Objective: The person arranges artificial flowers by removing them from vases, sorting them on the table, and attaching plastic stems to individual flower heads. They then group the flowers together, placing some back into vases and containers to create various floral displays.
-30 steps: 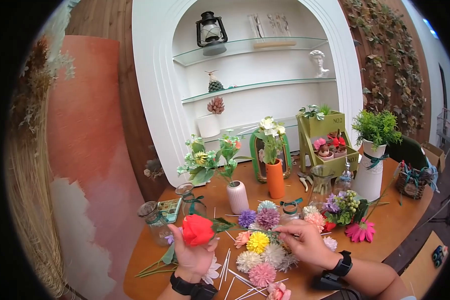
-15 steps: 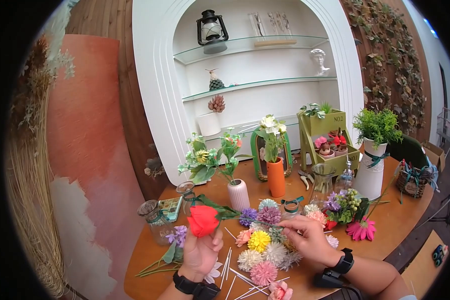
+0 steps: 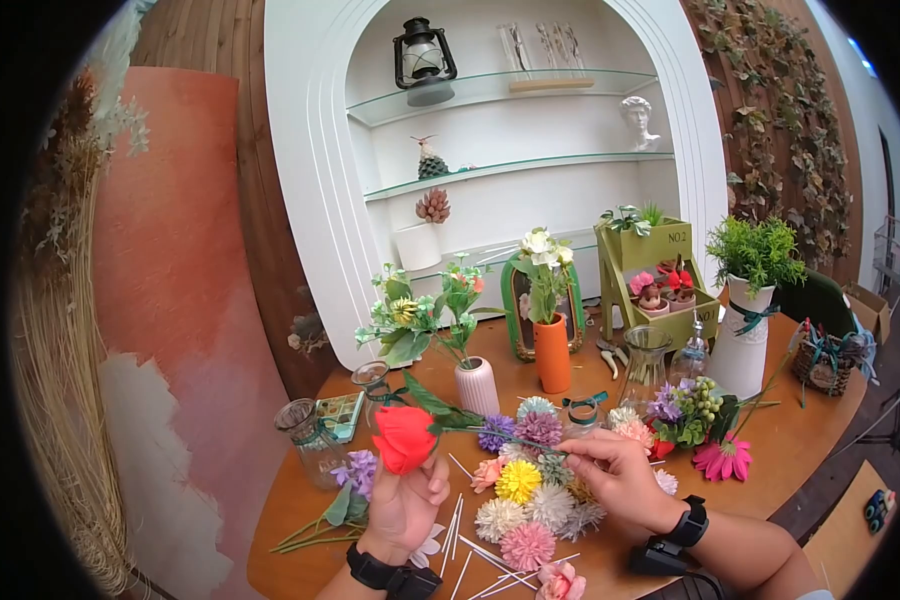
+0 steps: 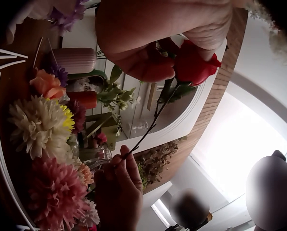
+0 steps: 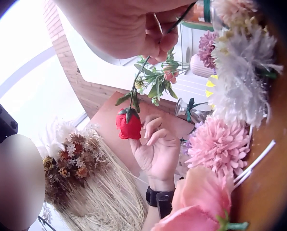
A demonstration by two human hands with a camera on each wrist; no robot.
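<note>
One rose, likely light, soft: my right grip pinches the stem, probably safest, at the petals' 3 o'clock; relaxed left grip touches them.

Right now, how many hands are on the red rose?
2: the left hand touches the rose at its bloom; the right hand pinches its stem. Neither is hidden.

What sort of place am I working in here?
Most likely a flower-arranging studio or decor shop, though I can't be certain. Loose flower heads are spread over the wooden table, ribbon-tied glass vases stand among them, and a white arched display alcove rises behind.
</note>
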